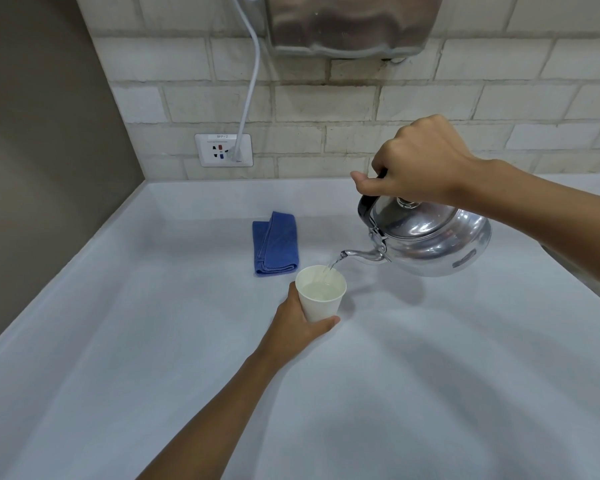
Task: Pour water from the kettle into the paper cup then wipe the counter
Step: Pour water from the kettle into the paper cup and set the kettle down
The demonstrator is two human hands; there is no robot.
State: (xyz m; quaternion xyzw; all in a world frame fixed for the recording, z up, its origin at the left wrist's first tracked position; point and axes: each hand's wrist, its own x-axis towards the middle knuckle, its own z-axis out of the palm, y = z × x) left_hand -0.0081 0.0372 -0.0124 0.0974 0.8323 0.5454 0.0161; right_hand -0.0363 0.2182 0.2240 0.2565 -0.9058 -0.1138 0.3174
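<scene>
The right hand point(418, 161) grips the tilted kettle point(430, 237) by its handle, pouring water into the paper cup point(321, 294), which the left hand point(300, 323) clasps; a folded blue cloth point(275, 243) lies just beyond.

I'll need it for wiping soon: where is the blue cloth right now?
In the head view the blue cloth lies folded on the counter, left of centre, just behind the paper cup and below the wall socket; neither hand touches it.

kettle point(426, 237): 1 | paper cup point(321, 294): 1 | blue cloth point(275, 243): 1 | wall socket point(223, 150): 1 | hands: 2
</scene>
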